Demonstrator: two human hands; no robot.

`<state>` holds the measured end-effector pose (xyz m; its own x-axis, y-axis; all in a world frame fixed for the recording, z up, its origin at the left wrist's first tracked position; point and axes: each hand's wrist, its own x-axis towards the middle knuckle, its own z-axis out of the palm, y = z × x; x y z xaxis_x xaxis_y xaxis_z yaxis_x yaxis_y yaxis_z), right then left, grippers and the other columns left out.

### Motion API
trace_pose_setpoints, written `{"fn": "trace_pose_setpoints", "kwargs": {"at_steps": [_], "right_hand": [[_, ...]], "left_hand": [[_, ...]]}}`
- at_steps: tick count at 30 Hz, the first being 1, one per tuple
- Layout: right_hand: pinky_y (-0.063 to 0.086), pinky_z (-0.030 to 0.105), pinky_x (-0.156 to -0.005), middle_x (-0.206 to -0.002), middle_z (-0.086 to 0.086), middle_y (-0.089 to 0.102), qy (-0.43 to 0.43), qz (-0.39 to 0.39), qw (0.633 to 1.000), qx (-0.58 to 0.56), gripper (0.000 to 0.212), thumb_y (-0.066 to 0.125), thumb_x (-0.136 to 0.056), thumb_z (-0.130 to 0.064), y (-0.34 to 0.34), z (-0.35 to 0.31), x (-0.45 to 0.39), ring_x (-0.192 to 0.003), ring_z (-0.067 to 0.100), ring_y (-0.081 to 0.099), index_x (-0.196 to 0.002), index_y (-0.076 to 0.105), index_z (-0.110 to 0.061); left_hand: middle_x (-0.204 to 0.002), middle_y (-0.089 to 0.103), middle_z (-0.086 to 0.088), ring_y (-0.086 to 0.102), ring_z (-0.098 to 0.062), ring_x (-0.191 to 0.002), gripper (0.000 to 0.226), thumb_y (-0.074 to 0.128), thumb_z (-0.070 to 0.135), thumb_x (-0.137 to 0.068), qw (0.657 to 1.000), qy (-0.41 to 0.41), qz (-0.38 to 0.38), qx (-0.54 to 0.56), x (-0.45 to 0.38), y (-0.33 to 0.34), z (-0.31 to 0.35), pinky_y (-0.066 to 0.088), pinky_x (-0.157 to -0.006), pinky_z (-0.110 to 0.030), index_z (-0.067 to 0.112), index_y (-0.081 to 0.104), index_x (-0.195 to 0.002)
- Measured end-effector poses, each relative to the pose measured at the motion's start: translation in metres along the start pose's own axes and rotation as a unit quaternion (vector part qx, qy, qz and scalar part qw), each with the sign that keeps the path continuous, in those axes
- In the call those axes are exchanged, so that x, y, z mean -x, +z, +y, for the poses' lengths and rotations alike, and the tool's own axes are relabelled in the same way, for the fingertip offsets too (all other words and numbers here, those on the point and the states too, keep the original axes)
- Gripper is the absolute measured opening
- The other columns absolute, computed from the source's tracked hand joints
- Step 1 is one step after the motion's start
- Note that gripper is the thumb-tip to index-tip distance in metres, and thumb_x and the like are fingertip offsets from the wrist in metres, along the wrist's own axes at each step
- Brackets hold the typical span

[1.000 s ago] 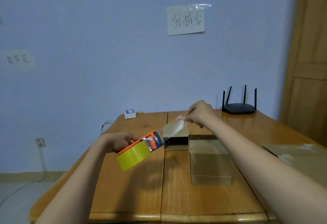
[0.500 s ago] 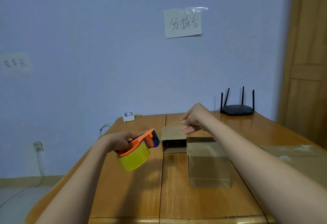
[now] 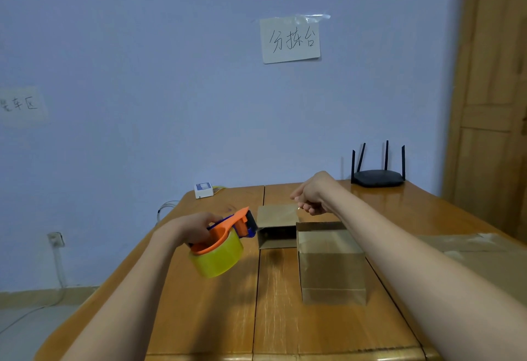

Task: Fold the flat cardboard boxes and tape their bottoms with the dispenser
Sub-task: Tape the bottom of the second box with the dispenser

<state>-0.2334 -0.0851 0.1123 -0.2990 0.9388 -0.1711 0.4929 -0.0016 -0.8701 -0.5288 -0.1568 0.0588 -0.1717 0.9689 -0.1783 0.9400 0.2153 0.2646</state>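
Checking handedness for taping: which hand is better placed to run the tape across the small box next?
Left. The left hand grips the tape dispenser beside the small box; the right hand hovers over it.

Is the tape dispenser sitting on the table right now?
No, the left hand grips the orange tape dispenser and holds it up above the wooden table, next to the small cardboard box.
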Motion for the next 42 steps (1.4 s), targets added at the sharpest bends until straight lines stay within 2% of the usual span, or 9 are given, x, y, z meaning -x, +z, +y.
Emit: {"fn": "trace_pose_setpoints", "kwargs": {"at_steps": [7,15,20,24,27,31,35,38,42], "right_hand": [[0.06,0.028,-0.052,-0.087,0.017,0.066,0.031,-0.018,0.997,-0.064,0.026,0.047,-0.1,0.006,0.0,0.0,-0.004,-0.062,0.018,0.065,-0.115,0.067,-0.003],[0.06,0.027,-0.065,-0.111,0.018,0.063,0.026,-0.055,0.997,-0.052,0.029,0.048,-0.1,0.003,-0.002,0.003,-0.004,-0.08,0.019,0.067,-0.126,0.062,0.0],[0.055,0.022,-0.047,-0.068,0.006,0.057,0.02,-0.059,0.998,-0.028,0.024,0.052,-0.1,0.0,-0.009,0.002,0.003,-0.051,0.01,0.054,-0.116,0.068,-0.007],[0.055,0.023,-0.043,-0.074,0.011,0.062,0.028,-0.049,0.996,-0.065,0.022,0.051,-0.1,0.001,-0.007,-0.002,0.006,-0.047,0.012,0.062,-0.116,0.066,-0.003],[0.059,0.029,-0.047,-0.09,0.019,0.066,0.046,-0.051,0.991,-0.116,0.024,0.047,-0.1,0.006,-0.004,-0.003,0.006,-0.064,0.022,0.07,-0.118,0.063,0.003],[0.061,0.033,-0.062,-0.113,0.022,0.064,0.037,-0.052,0.988,-0.137,0.025,0.045,-0.099,0.01,-0.003,0.0,0.005,-0.094,0.027,0.069,-0.118,0.061,0.009],[0.062,0.035,-0.078,-0.113,0.024,0.064,0.004,-0.069,0.987,-0.143,0.021,0.057,-0.092,0.012,-0.009,0.005,0.008,-0.101,0.031,0.069,-0.113,0.063,0.012],[0.06,0.037,-0.084,-0.111,0.025,0.067,-0.008,-0.092,0.981,-0.17,0.026,0.07,-0.09,-0.004,-0.016,0.008,0.009,-0.103,0.032,0.069,-0.11,0.064,0.011],[0.062,0.038,-0.079,-0.103,0.025,0.07,-0.007,-0.054,0.975,-0.215,0.045,0.059,-0.098,-0.032,-0.019,0.013,0.004,-0.094,0.032,0.072,-0.104,0.065,0.012]], "left_hand": [[-0.127,0.06,-0.001,0.061,-0.022,-0.107,0.055,0.051,0.011,-0.091,0.998,0.007,0.042,-0.04,-0.002,-0.002,0.009,0.059,-0.086,-0.039,0.034,0.046,-0.14],[-0.128,0.06,-0.001,0.059,-0.02,-0.108,0.054,0.057,0.011,-0.091,0.995,0.023,0.063,-0.076,-0.007,0.002,0.008,0.056,-0.088,-0.034,0.03,0.045,-0.141],[-0.116,0.064,0.003,0.059,-0.018,-0.101,0.045,0.06,0.014,-0.087,0.991,0.044,0.111,-0.057,-0.006,0.003,0.006,0.054,-0.086,-0.036,0.033,0.053,-0.128],[-0.105,0.064,0.006,0.061,-0.017,-0.096,0.04,0.063,0.018,-0.083,0.988,0.06,0.134,-0.052,-0.006,0.0,0.005,0.055,-0.085,-0.041,0.039,0.054,-0.116],[-0.095,0.061,0.009,0.06,-0.017,-0.092,0.034,0.065,0.018,-0.085,0.984,0.069,0.151,-0.06,-0.007,0.001,0.01,0.054,-0.081,-0.036,0.042,0.049,-0.102],[-0.098,0.059,0.01,0.057,-0.016,-0.091,0.032,0.066,0.019,-0.085,0.98,0.073,0.175,-0.066,-0.008,0.004,0.012,0.052,-0.078,-0.034,0.037,0.051,-0.107],[-0.094,0.061,0.006,0.058,-0.015,-0.085,0.027,0.066,0.02,-0.083,0.975,0.065,0.198,-0.074,-0.005,0.007,0.012,0.054,-0.077,-0.037,0.035,0.049,-0.096],[-0.087,0.055,0.003,0.054,-0.017,-0.077,0.029,0.062,0.013,-0.083,0.968,0.066,0.226,-0.084,-0.003,0.007,0.013,0.05,-0.068,-0.037,0.03,0.04,-0.09],[-0.091,0.049,0.0,0.051,-0.027,-0.083,0.034,0.05,-0.004,-0.076,0.958,0.093,0.262,-0.079,-0.002,0.004,0.023,0.046,-0.07,-0.042,0.02,0.039,-0.097]]}}
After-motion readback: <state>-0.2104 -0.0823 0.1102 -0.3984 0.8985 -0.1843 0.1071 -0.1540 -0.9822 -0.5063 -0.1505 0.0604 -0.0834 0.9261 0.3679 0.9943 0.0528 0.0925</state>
